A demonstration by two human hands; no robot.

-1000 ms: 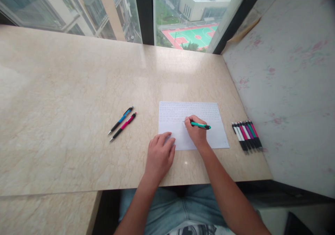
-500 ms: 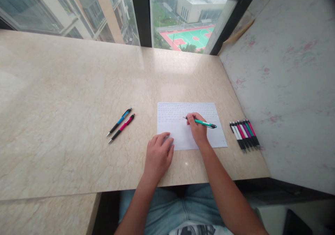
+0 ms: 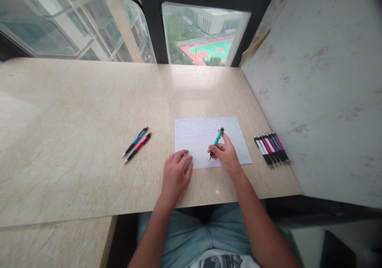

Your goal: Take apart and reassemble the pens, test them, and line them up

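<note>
The surface (image 3: pixel 89 133) in front of me is a broad slab of beige marble running up to the window (image 3: pixel 205 33), with a pale flowered wall (image 3: pixel 322 101) closing it off on my right. Near its front edge lies my sheet of paper (image 3: pixel 238 148), flat and square to me. The top part of the sheet carries a few lines of small handwriting; the lower part is blank, so I judge the page about a third to a half filled, with the rest left to write.

My left hand (image 3: pixel 175 174) rests palm down, fingers loosely spread, with the fingertips on the lower left corner of the sheet, pinning it. My right hand (image 3: pixel 227 154) is closed around the green pen (image 3: pixel 216 142), which stands tilted, its top toward the window and its tip pointing down at the blank area just under the written lines. I cannot tell whether the tip touches the paper.

To the right of the sheet, near the wall, a row of pens (image 3: pixel 271 148) lies side by side, touching one another. Well off to the left lie a blue pen (image 3: pixel 135 140) and a pink pen (image 3: pixel 137 147), parallel and just beside each other.
</note>
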